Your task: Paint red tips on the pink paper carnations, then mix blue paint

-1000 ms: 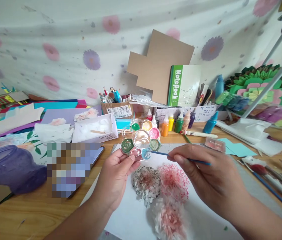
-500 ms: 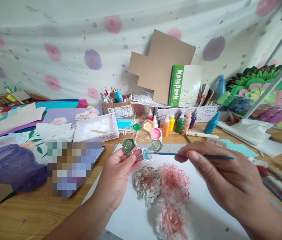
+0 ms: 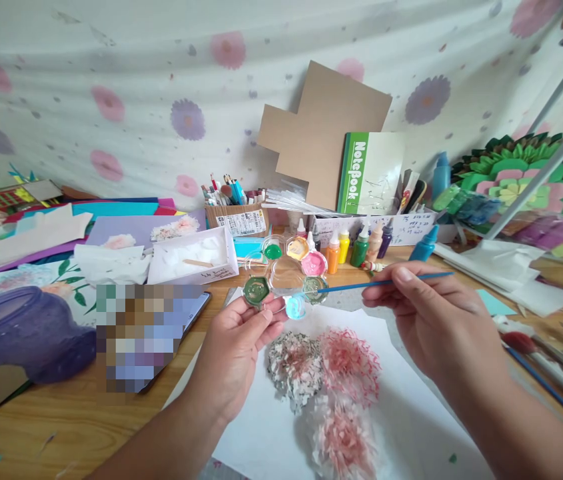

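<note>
My left hand [image 3: 236,343] pinches the lower left rim of a clear flower-shaped paint palette [image 3: 281,275], held upright above the paper. Green, cream, pink, olive and light blue paint sit in its wells. A thin blue-handled paintbrush [image 3: 354,288] is gripped between the thumb and fingers of my right hand [image 3: 431,320]. Its tip is at the palette, just above the light blue paint [image 3: 295,307] and in front of the olive well; I cannot tell whether it touches. Below lie a black-edged ruffled flower [image 3: 295,368], a red-edged one [image 3: 351,365] and a pale pink one [image 3: 345,437].
White paper [image 3: 246,417] lies under the flowers. Paint bottles [image 3: 360,248] stand behind the palette, with a notebook [image 3: 374,172] leaning farther back. A phone [image 3: 181,340], a purple jar [image 3: 26,337] and a white box [image 3: 186,257] are left. Tools [image 3: 556,373] lie right.
The brush tip has lifted from the light blue well to just above it, as my right hand moved up and slightly right. The light blue paint looks brighter. My left hand and the palette barely moved.
</note>
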`<act>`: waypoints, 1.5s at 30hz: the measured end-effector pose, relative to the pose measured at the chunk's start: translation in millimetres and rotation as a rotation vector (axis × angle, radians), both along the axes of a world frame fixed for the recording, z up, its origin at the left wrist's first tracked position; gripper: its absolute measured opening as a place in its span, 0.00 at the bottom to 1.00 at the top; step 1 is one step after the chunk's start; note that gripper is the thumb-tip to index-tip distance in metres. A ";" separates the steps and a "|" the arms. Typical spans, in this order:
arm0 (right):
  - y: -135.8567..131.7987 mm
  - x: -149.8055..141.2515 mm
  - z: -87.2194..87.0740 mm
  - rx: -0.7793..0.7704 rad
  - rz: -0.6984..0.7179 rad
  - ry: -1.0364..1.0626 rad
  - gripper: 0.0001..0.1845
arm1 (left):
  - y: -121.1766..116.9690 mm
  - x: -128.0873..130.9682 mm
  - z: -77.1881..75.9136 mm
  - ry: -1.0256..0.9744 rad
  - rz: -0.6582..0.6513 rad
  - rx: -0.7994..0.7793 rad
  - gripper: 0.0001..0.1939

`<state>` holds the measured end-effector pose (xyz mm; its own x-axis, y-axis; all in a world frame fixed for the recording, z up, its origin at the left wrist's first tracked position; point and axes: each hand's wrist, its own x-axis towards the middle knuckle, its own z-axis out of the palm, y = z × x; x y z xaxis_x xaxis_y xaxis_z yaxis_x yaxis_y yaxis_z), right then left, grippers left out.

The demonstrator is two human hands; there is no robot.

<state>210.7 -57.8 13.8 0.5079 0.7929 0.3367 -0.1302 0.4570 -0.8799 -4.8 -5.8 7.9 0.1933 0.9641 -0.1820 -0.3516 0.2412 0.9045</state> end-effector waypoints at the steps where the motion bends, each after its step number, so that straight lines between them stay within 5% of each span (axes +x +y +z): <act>1: 1.8 -0.5 0.4 -0.005 -0.005 0.049 0.12 | -0.2 0.0 0.3 -0.005 -0.002 0.000 0.10; 30: 6.3 0.8 -3.9 -0.030 0.090 0.013 0.10 | -1.8 0.7 2.4 0.036 -0.012 0.018 0.13; 33: 2.6 2.7 -3.2 -0.014 0.015 -0.133 0.12 | -1.5 0.4 2.3 0.036 -0.005 0.014 0.14; 40: -17.5 -9.8 17.8 0.113 -0.169 -0.885 0.11 | 0.3 1.9 1.2 0.043 -0.018 0.025 0.12; 45: -20.3 -12.9 23.8 0.173 -0.163 -1.037 0.09 | -0.1 2.3 0.3 0.045 -0.017 0.021 0.11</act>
